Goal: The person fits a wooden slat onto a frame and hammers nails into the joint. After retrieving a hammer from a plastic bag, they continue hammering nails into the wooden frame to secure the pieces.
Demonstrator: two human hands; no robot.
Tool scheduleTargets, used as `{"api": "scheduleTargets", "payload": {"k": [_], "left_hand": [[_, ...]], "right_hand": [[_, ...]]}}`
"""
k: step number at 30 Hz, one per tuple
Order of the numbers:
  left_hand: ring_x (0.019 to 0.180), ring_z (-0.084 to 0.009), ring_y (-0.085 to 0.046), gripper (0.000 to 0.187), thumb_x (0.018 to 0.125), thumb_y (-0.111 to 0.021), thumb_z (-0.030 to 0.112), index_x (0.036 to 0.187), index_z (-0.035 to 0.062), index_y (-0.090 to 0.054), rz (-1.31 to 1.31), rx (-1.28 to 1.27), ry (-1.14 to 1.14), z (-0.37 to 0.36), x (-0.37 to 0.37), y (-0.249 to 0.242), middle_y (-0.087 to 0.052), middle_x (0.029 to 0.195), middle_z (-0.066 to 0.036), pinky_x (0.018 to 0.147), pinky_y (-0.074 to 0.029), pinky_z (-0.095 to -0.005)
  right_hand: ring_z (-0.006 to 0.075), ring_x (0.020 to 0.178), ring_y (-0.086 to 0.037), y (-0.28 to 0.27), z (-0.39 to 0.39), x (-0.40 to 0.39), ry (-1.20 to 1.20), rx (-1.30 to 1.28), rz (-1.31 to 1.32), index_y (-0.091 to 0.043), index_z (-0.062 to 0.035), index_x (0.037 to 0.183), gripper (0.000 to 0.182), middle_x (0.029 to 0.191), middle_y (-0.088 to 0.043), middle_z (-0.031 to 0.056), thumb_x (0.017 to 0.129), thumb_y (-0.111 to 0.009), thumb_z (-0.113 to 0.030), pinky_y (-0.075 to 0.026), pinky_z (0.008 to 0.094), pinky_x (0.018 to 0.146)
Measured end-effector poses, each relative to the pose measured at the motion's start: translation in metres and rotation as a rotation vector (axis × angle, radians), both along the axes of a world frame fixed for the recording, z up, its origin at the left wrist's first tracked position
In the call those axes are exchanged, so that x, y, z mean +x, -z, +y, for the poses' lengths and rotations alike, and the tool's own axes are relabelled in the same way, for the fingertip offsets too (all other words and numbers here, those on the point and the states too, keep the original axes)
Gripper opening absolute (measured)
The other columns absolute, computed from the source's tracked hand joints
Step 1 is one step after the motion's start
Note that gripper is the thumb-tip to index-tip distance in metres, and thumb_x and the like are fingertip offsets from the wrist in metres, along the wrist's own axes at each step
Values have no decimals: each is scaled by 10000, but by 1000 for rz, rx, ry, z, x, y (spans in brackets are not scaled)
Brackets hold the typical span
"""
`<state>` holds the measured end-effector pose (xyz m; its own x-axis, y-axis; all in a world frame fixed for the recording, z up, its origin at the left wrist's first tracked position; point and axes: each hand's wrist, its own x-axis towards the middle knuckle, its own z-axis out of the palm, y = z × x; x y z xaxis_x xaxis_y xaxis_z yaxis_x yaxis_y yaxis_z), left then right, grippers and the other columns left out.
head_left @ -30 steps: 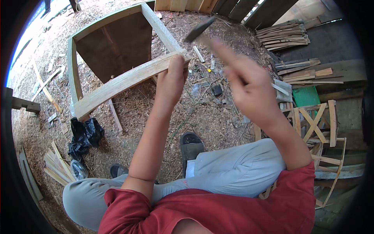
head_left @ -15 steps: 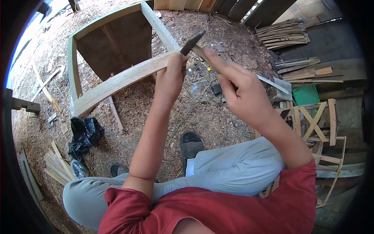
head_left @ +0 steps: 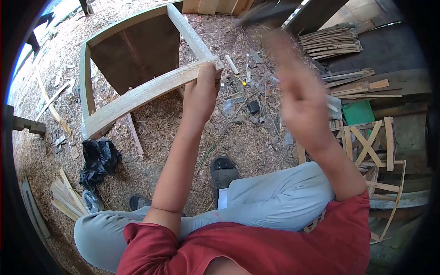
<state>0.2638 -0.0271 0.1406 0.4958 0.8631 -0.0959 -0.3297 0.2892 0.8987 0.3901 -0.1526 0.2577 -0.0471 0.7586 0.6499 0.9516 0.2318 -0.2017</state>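
My left hand (head_left: 203, 94) is closed around the near right corner of a pale wooden frame (head_left: 146, 95), its thumb along the top of the front rail. The frame has four-sided form, with a dark brown panel (head_left: 137, 50) inside it. Up and to the right of that corner, my right hand (head_left: 300, 94) is raised and smeared by motion. It grips a hammer (head_left: 261, 14), whose dark head is a blur near the top of the view. The hammer stands well apart from the frame.
Wood shavings and scraps cover the ground. A black plastic bag (head_left: 98, 160) lies at left, near loose slats (head_left: 68, 195). Bundled strips (head_left: 332, 41) and a slatted wooden piece (head_left: 366, 142) are at right, beside a green object (head_left: 359, 112).
My right hand has swung the hammer up and away from the frame's corner, where its head was beside my left hand. The left hand keeps its hold in nearly the same place.
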Motion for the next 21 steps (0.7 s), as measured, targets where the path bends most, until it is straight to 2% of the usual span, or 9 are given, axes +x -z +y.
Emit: {"api": "scheduleTargets", "payload": {"k": [3,7,9,11,14,15,17,18,21], "left_hand": [[502,-71,-267,411,1003,-445,445,699,169,-444,-16,79,-5,2,3,14,-333,575,67,483,-203,-301],[491,-65,-278,403,999,-454,444,710,165,-486,25,17,-36,1,1,1,-358,573,65,479,-204,-294],[496,-68,-289,402,997,-452,444,717,159,-497,19,6,-20,0,3,2,-363,572,64,482,-208,-293],[504,-72,-291,408,994,-452,447,709,157,-483,24,51,-45,1,6,14,-366,571,62,488,-212,-298],[505,-72,-293,408,995,-456,441,713,151,-498,55,34,-28,2,0,4,-356,572,64,491,-213,-294],[502,-72,-294,408,995,-454,443,717,149,-507,67,14,-18,2,-1,0,-357,573,63,491,-213,-292],[505,-72,-290,417,996,-442,455,718,150,-504,64,12,-4,1,4,6,-360,575,60,491,-213,-294],[508,-72,-284,421,996,-439,459,711,153,-491,62,10,-36,0,7,7,-363,575,58,492,-211,-297],[521,-67,-289,418,998,-436,455,715,153,-497,125,56,-55,2,7,5,-368,581,58,495,-213,-295]], "right_hand": [[256,726,-626,-3,-3,-6,144,-436,105,-585,-87,1461,557,939,-673,180,922,-615,53,-516,348,710],[254,725,-620,-18,1,-10,110,125,394,-578,-147,1480,541,950,-687,166,962,-611,6,-507,366,695],[229,718,-619,-5,-4,-9,96,10,137,-569,-130,1488,516,1027,-721,150,989,-595,0,-508,355,693],[246,727,-629,-1,-4,-11,102,-460,42,-564,-74,1480,505,1074,-724,154,983,-593,8,-516,364,700],[297,726,-630,-22,1,-13,181,-60,479,-573,-121,1480,550,937,-679,159,949,-602,18,-513,398,695],[297,726,-630,-14,-1,-9,184,-66,480,-573,-121,1480,550,937,-679,159,949,-602,18,-513,398,695],[288,714,-623,2,-1,3,-4,-25,-45,-574,-128,1479,581,892,-646,163,922,-617,34,-513,408,693],[259,746,-641,-9,-6,-20,141,-552,40,-605,-74,1437,536,915,-661,168,918,-615,56,-512,392,700],[158,892,-644,-14,1,-1,92,-310,143,-547,-59,1494,481,1130,-701,85,1018,-558,13,-540,320,833]]}}
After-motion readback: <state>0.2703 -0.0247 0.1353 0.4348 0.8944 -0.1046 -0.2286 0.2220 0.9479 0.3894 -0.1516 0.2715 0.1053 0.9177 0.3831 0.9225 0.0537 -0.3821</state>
